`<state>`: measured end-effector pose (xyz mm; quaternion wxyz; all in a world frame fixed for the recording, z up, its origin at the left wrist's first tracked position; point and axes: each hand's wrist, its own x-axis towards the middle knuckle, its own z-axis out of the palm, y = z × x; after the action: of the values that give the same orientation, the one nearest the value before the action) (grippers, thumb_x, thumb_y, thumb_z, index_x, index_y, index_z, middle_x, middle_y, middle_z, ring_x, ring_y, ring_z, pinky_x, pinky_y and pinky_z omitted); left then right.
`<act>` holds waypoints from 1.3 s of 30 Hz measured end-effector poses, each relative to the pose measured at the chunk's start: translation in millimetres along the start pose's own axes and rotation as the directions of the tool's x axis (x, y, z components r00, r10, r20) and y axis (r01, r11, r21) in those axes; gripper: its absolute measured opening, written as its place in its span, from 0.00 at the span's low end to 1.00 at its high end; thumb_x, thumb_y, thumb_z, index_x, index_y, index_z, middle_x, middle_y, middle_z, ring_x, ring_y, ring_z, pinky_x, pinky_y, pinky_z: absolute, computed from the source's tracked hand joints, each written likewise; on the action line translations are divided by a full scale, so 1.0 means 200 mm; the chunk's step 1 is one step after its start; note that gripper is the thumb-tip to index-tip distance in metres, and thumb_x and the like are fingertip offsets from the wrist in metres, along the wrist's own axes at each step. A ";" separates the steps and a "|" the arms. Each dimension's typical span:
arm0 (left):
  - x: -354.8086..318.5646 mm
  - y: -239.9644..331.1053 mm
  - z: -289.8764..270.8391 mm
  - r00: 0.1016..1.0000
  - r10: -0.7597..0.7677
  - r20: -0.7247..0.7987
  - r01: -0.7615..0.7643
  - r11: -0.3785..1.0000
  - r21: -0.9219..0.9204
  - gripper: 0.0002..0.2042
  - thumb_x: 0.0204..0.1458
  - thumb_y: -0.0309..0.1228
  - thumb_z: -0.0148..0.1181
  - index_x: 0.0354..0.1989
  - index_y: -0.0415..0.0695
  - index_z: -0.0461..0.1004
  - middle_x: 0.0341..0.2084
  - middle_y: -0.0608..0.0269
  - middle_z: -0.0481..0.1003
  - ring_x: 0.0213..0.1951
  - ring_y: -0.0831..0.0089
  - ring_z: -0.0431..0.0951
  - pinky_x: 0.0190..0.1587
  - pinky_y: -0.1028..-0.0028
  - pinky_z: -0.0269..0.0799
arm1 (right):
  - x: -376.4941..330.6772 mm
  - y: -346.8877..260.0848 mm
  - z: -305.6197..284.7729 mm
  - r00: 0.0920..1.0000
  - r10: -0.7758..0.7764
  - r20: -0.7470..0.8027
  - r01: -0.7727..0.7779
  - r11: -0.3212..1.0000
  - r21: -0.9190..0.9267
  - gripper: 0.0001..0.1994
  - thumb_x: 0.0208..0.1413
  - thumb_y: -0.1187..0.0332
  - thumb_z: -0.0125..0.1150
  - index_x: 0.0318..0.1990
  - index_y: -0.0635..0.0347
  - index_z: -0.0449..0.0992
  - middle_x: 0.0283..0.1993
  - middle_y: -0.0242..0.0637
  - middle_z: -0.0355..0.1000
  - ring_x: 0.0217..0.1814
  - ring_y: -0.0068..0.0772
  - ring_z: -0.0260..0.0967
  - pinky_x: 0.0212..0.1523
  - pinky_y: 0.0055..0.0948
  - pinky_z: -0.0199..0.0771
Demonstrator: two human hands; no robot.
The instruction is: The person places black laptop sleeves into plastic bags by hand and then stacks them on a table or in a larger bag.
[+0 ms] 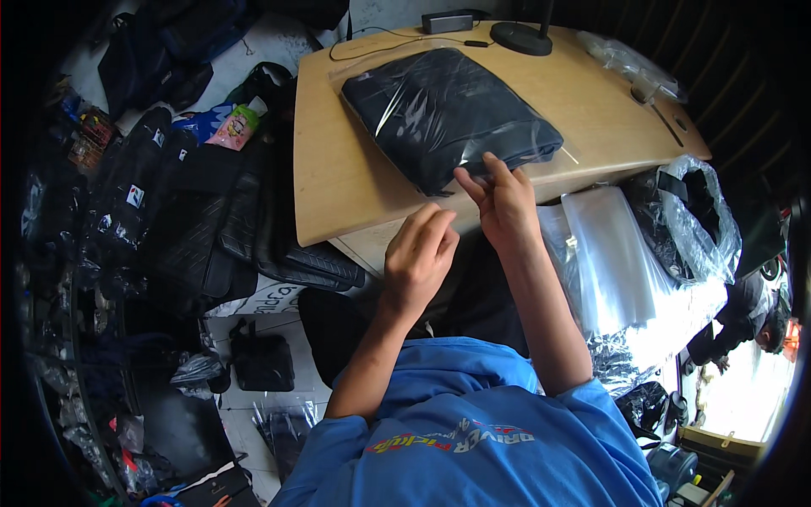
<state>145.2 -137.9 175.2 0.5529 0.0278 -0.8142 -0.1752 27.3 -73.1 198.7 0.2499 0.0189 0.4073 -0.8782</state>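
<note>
A dark, folded fabric item, perhaps a bag (452, 110), lies in a clear plastic sleeve (395, 101) on the wooden table. My right hand (507, 203) is at its near edge, palm turned partly up, with thumb and fingers apart beside the sleeve's near end. Lower and to the left, my left hand (416, 253) is held just off the table's front edge. Its fingers are curled together, and whatever they may pinch is hidden. A thin white strip (570, 155) sticks out at the sleeve's right corner.
A stack of clear plastic sleeves (604, 253) lies right of my right forearm, beside a wrapped black bundle (697, 211). Black bags (203, 228) are piled at left. A lamp base (521, 38), a power adapter (448, 22) and crumpled plastic (629, 63) sit along the table's far side.
</note>
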 end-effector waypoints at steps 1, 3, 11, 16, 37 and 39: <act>0.00 0.01 -0.01 1.000 0.016 0.007 -0.016 1.000 -0.011 0.14 0.37 0.12 0.60 0.34 0.38 0.73 0.29 0.56 0.75 0.30 0.63 0.78 0.32 0.72 0.75 | 0.00 0.00 0.01 1.000 0.008 0.002 -0.008 1.000 -0.009 0.09 0.59 0.73 0.49 0.37 0.73 0.63 0.29 0.38 0.63 0.28 0.30 0.70 0.44 0.36 0.80; -0.01 0.02 -0.02 0.999 0.033 0.009 -0.032 0.998 -0.045 0.16 0.36 0.11 0.59 0.37 0.37 0.73 0.28 0.56 0.75 0.29 0.63 0.78 0.32 0.71 0.74 | -0.01 -0.01 0.01 1.000 0.025 0.018 -0.025 1.000 -0.011 0.09 0.59 0.72 0.49 0.38 0.73 0.65 0.29 0.38 0.64 0.28 0.29 0.70 0.43 0.35 0.80; 0.36 0.14 0.19 0.945 0.135 0.299 -0.177 0.977 0.119 0.27 0.37 0.34 0.67 0.48 0.39 0.66 0.34 0.53 0.68 0.40 0.60 0.69 0.39 0.65 0.67 | 0.06 0.21 -0.24 0.911 -0.153 0.383 0.232 0.958 -0.169 0.15 0.57 0.67 0.56 0.48 0.64 0.63 0.31 0.35 0.69 0.32 0.24 0.70 0.35 0.27 0.75; 0.47 0.23 0.52 0.692 0.090 0.717 -0.444 0.836 0.323 0.22 0.35 0.32 0.67 0.42 0.42 0.72 0.35 0.57 0.71 0.42 0.64 0.73 0.38 0.69 0.72 | 0.02 0.10 -0.11 0.909 -0.273 0.316 0.399 0.791 -0.464 0.15 0.56 0.66 0.58 0.48 0.60 0.64 0.28 0.29 0.66 0.30 0.19 0.67 0.33 0.25 0.72; 0.45 0.38 0.50 0.511 0.414 0.754 -0.638 0.770 0.009 0.03 0.39 0.28 0.60 0.23 0.45 0.79 0.25 0.63 0.75 0.28 0.71 0.79 0.28 0.77 0.75 | 0.31 0.12 -0.10 0.924 0.214 0.316 -0.147 0.964 -0.223 0.19 0.51 0.61 0.63 0.46 0.62 0.69 0.30 0.33 0.75 0.30 0.29 0.73 0.31 0.27 0.70; 0.44 0.37 0.48 0.530 0.421 0.737 -0.621 0.784 -0.001 0.04 0.40 0.28 0.59 0.25 0.44 0.78 0.24 0.63 0.74 0.28 0.71 0.79 0.27 0.75 0.75 | 0.32 0.13 -0.17 0.812 -0.289 0.508 0.563 0.618 -0.548 0.20 0.50 0.62 0.64 0.47 0.62 0.68 0.31 0.34 0.75 0.31 0.29 0.73 0.31 0.27 0.70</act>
<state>34.8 -65.7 246.1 0.2178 -0.2148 -0.9455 0.1121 -22.6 -89.8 143.2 0.0906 -0.3384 0.6351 -0.6884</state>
